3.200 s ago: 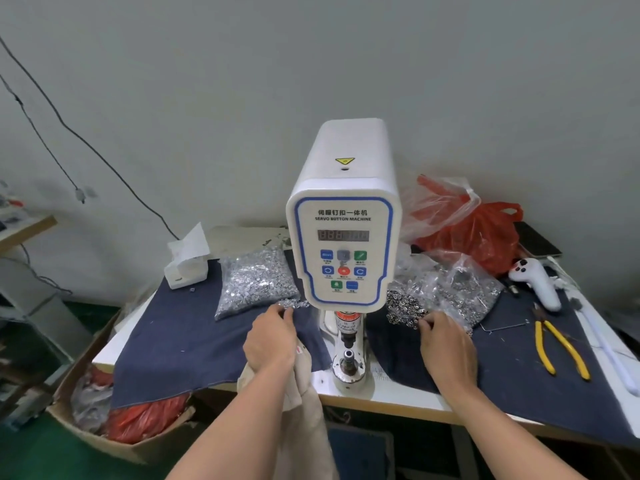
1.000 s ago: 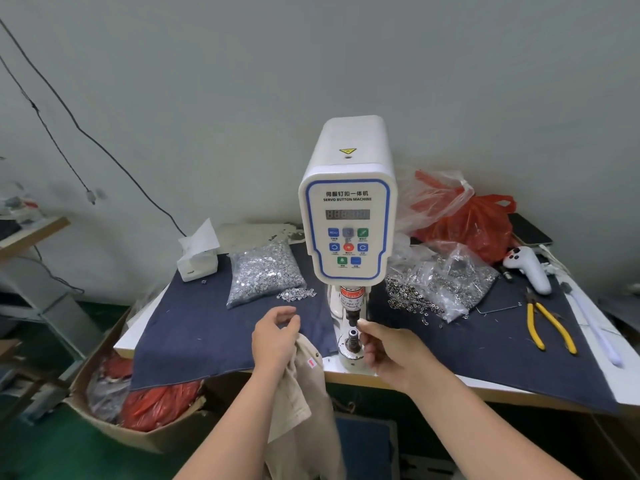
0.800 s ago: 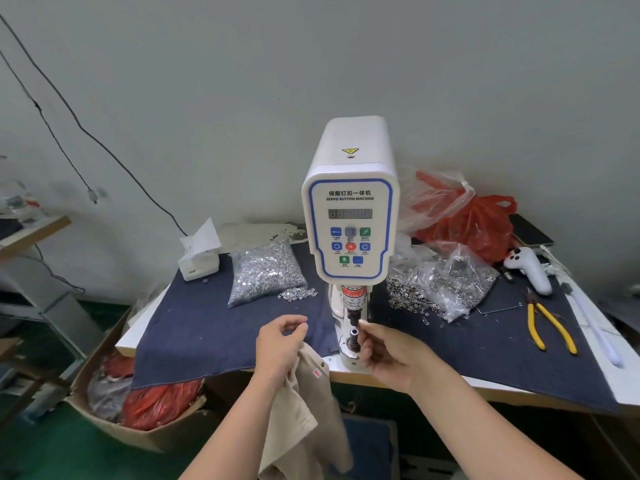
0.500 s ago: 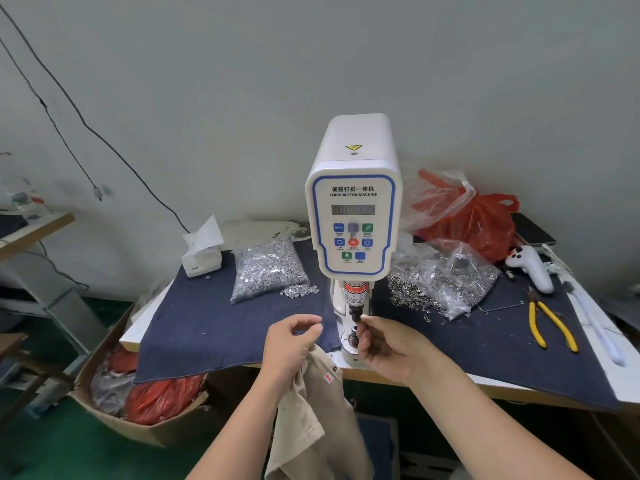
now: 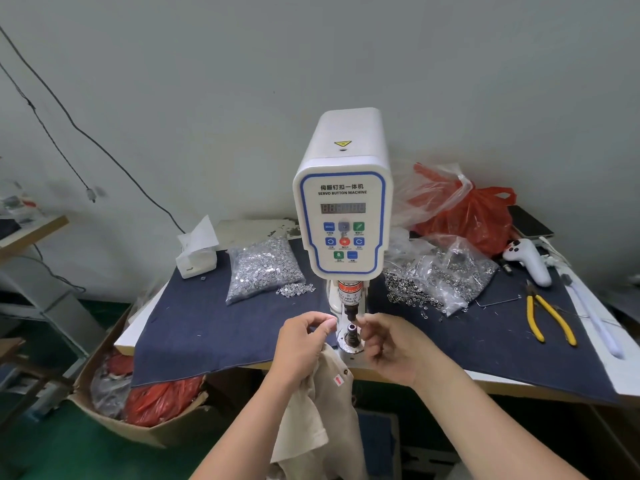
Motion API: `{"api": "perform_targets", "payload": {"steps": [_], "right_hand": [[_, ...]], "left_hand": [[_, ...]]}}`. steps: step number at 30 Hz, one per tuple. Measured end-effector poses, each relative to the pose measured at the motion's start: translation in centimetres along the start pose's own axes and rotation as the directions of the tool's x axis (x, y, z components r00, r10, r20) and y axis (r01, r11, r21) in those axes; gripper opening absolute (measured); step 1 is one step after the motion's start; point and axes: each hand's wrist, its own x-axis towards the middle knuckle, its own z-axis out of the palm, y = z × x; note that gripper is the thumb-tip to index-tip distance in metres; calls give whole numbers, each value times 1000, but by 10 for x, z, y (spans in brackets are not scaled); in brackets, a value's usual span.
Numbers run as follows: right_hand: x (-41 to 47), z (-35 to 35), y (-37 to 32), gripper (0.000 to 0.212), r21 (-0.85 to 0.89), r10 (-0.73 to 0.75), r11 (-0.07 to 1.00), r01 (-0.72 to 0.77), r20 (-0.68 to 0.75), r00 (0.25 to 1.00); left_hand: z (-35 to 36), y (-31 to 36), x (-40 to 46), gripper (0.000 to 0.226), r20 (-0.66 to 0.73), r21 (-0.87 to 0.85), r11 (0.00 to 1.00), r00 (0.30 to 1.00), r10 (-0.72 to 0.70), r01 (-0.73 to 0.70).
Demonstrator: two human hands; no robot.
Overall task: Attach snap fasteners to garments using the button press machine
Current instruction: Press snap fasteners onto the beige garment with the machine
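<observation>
the white button press machine (image 5: 343, 202) stands at the centre of the frame on a table (image 5: 623, 382) covered with dark blue cloth (image 5: 214, 327). its upper punch (image 5: 350, 311) sits just above the lower die (image 5: 350, 332), apart from it. the left hand (image 5: 303, 344), just left of the die, has its lower fingers curled round a beige garment (image 5: 322, 407), which hangs below the table edge at lower centre; thumb and forefinger are pinched together, and whether they hold a fastener cannot be told. the right hand (image 5: 391, 344), just right of the die, has its fingertips pinched at the punch; what they hold is too small to tell. a clear bag of silver fasteners (image 5: 259, 268) lies left of the machine, a second open bag of ring fasteners (image 5: 440, 275) right of it. yellow pliers (image 5: 549, 318) lie at the right of the frame.
</observation>
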Motion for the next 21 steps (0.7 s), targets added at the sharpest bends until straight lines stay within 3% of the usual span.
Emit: {"api": "perform_targets", "payload": {"steps": [2, 4, 6, 8, 11, 14, 21], "right_hand": [[3, -10, -7, 12, -167, -128, 979, 114, -78, 989], [8, -27, -18, 15, -394, -361, 879, 268, -184, 914], [15, -48, -25, 22, -711, -650, 607, 354, -189, 736], [22, -71, -24, 26, -887, -799, 324, 329, -70, 598], [32, -93, -13, 27, -932, -838, 148, 330, 60, 543], [38, -93, -9, 28, -946, -844, 76, 315, 107, 526], [37, -91, -10, 27, -943, -848, 93, 318, 93, 522]], "left_hand": [[3, 5, 1, 16, 12, 82, 997, 1000, 2, -3], [6, 10, 2, 19, 20, 155, 988, 1000, 24, -26], [10, 13, 1, 22, 26, 198, 978, 998, 64, -68], [13, 14, 0, 21, 41, 232, 967, 995, 93, -100], [15, 18, -3, 16, 53, 272, 955, 993, 108, -119], [13, 23, -1, 15, 65, 307, 943, 992, 112, -126], [9, 37, 8, 9, 159, 491, 857, 983, 92, -160]]}}
